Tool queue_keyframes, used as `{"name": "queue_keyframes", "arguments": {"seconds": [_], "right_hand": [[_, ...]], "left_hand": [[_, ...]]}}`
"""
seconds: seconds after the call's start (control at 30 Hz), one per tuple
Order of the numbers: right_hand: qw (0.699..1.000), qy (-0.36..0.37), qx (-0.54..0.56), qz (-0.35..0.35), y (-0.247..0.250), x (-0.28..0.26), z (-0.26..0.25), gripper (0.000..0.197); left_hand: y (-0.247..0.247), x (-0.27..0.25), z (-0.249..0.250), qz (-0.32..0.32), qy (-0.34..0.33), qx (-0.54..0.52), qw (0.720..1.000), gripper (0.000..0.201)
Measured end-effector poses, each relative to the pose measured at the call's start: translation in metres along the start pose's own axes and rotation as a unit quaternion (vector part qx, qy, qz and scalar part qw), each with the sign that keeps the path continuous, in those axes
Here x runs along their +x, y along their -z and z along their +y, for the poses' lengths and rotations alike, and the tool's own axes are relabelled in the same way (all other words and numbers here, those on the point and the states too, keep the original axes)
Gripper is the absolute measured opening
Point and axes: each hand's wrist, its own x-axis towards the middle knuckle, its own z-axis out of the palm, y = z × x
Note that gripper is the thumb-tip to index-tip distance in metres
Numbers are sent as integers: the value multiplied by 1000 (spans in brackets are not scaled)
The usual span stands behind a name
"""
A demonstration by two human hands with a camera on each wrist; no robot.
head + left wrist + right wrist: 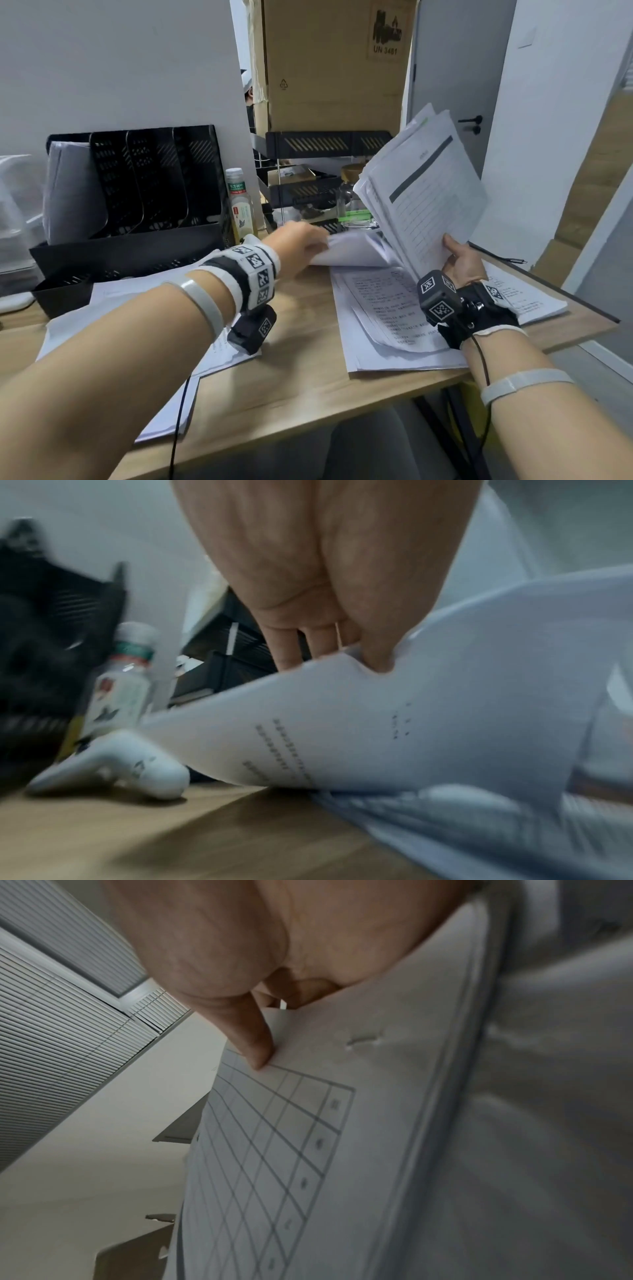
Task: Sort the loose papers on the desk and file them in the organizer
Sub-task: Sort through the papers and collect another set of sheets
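My right hand [460, 257] grips the lower edge of a stapled stack of forms [424, 192] with a printed grid and holds it tilted up above the desk; in the right wrist view the thumb [253, 1045] presses on the grid sheet [291, 1137]. My left hand [301, 240] pinches the edge of a curled white sheet [352, 250] at the back of the desk; in the left wrist view the fingers [373, 653] grip that printed sheet [377, 723]. More printed papers [394, 315] lie flat under my right wrist. The black organizer [137, 192] stands at the back left.
A drink bottle [239, 205] stands beside the organizer, and a white object [113, 764] lies near it. A black tiered tray rack [325, 164] sits behind the papers. More sheets [113, 318] lie under my left forearm. The desk's right edge [582, 329] is close to the papers.
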Motion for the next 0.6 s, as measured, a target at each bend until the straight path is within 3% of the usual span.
{"name": "queue_keyframes", "arguments": {"seconds": [0.07,0.13,0.2,0.27,0.37,0.47,0.6], "right_hand": [[1000,13,-2,7,1,2,0,38],[1000,12,-3,7,1,3,-1,35],[1000,8,-6,8,0,4,1,34],[1000,11,-14,6,-1,3,2,33],[1000,3,-26,6,0,2,2,17],[999,-11,-32,12,1,3,2,16],[999,-16,-45,17,0,3,2,17]], "left_hand": [[9,-2,-16,85,71,-105,988,28],[16,-7,-35,125,134,-224,957,28],[19,-13,-53,150,197,-363,899,16],[17,-21,-62,175,239,-477,828,26],[17,-32,-58,197,271,-553,763,37],[14,-39,-62,204,290,-586,728,40],[19,-46,-62,197,326,-582,719,31]]}}
